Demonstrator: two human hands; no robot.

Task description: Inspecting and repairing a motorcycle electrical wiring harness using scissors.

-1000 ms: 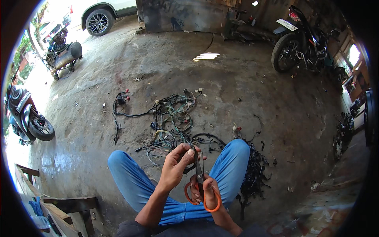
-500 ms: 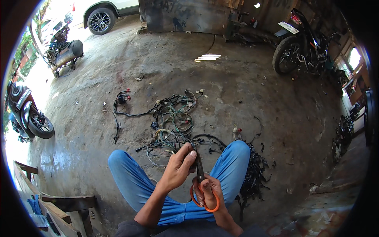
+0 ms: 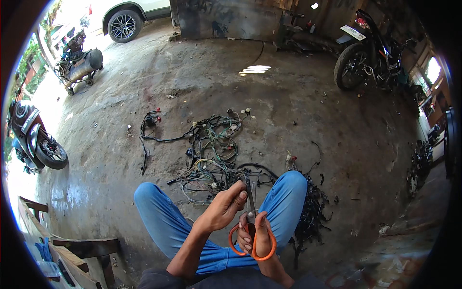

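Orange-handled scissors (image 3: 250, 214) are in my right hand (image 3: 261, 236), with thumb and fingers through the loops. Their blades stand apart, tips pointing away from me. My left hand (image 3: 222, 208) is closed beside the left blade, gripping the near end of a wiring harness (image 3: 231, 172). What lies inside that fist is mostly hidden. Beyond my hands the harness spreads over the floor in loops of green, black and yellowish wires, with white and red connectors at its far ends.
A heap of black scraps (image 3: 312, 216) lies beside my right knee. A wooden bench (image 3: 84, 247) stands at lower left. Motorcycles stand at left (image 3: 41, 139) and far right (image 3: 356, 62). An air compressor (image 3: 84, 66) and a white car (image 3: 154, 8) are at far left.
The scissors' blades have opened and their handle loops have spread apart. My left hand has shifted slightly to the right and nearer, still closed. The wires on the floor look much the same.
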